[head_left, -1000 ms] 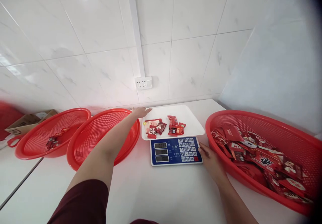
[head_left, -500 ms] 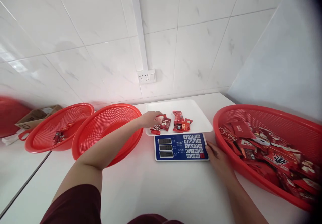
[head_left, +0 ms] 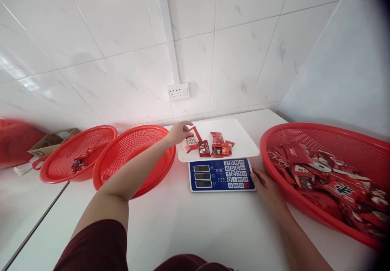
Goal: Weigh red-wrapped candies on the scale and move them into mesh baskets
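My left hand (head_left: pixel 180 133) is closed at the left side of the white scale tray (head_left: pixel 240 141), its fingers pinching red-and-white packets (head_left: pixel 191 141). Just right of them a dark red packet (head_left: pixel 204 148) lies on the tray. Several more red packets (head_left: pixel 221 145) sit in a small pile near the tray's middle. In front of the tray is the blue scale panel (head_left: pixel 217 176) with displays and number keys. My right hand (head_left: pixel 263 183) rests at the panel's right edge, fingers apart, holding nothing.
A large red basket (head_left: pixel 304 206) full of packets stands at the right. Left of the scale is a red basket (head_left: pixel 134 133); farther left, another red basket (head_left: pixel 55 177) holds a few packets. Behind it sit a cardboard box (head_left: pixel 48 144) and a red bag (head_left: pixel 18 141).
My left hand has lifted slightly and now pinches packets that lay under it on the tray. The view has shifted a little. My right hand stays at the panel's edge.
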The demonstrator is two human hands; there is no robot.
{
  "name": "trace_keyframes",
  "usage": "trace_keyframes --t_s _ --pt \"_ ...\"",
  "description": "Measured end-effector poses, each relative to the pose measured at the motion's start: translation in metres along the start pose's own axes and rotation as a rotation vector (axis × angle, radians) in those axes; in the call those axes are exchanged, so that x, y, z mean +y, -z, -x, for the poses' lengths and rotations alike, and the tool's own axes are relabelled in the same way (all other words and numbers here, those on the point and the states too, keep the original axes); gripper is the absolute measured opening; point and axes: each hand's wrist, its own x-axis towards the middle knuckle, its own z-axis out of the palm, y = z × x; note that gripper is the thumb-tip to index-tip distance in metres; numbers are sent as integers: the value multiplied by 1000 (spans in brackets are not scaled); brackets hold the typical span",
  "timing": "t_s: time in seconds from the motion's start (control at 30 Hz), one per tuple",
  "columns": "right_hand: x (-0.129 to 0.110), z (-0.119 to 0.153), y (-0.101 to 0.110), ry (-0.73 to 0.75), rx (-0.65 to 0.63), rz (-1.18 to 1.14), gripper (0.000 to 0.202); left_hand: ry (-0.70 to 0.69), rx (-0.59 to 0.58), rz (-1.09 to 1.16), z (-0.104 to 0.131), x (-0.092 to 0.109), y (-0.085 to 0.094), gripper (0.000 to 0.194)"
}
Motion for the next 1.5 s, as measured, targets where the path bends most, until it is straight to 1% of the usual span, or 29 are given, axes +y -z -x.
trace_keyframes --t_s 0.13,0.23,0.3,0.37,0.43,0.47,0.53,0.6,0.63,0.7,0.73,0.77,0.83,0.9,0.97,1.0,1.07,1.13,1.27,1.37,1.43,1.5 --pt "2 -2 0 -14 4 17 39 33 168 50 16 -3 29 34" --pt "4 -3 0 -13 -13 28 41 62 263 54 35 -15 56 33" --pt "4 -2 -1 -9 -10 43 43 109 311 -32 51 -26 73 34" --pt "2 2 -3 -14 7 82 48 168 346 -174 72 -36 84 35" --pt "-5 11 -7 11 61 170 53 185 358 -292 99 -38 89 37" --pt "-11 16 -9 59 100 222 54 165 354 -323 114 -36 87 39" --pt "-26 24 -13 237 176 309 51 135 355 -301 147 -25 77 38" --pt "-45 26 -18 450 203 348 45 72 325 -123 177 -10 57 33" --pt "-54 23 -20 536 188 364 42 10 252 -9 189 -2 44 30" --pt "-73 9 -26 628 117 410 40 -137 13 213 204 12 13 26" --pt "-81 -1 -28 640 73 435 41 -184 -92 307 207 18 -4 26" --pt "-88 -12 -30 620 31 462 42 -212 -186 380 208 23 -22 26" --pt "-102 -32 -33 540 -74 518 46 -219 -266 479 203 29 -55 26" --pt "-114 -47 -34 462 -212 565 49 -201 -334 563 197 32 -83 27" --pt "-122 -55 -34 424 -320 594 49 -167 -398 619 192 31 -102 27" --pt "-125 -57 -34 417 -347 603 47 -145 -421 640 190 30 -108 27" --pt "-128 -58 -36 419 -357 599 40 -89 -444 697 187 27 -114 26" --pt "-129 -57 -38 416 -324 559 34 -22 -439 824 181 25 -112 27" --pt "-131 -59 -42 378 -196 479 25 99 -415 1161 164 28 -96 35" --pt "-134 -63 -43 341 -126 451 24 184 -436 1373 150 33 -83 37" --pt "-136 -67 -42 317 -80 431 23 240 -449 1475 143 32 -77 36" --pt "-138 -70 -41 299 -32 408 22 277 -436 1525 138 29 -73 33"
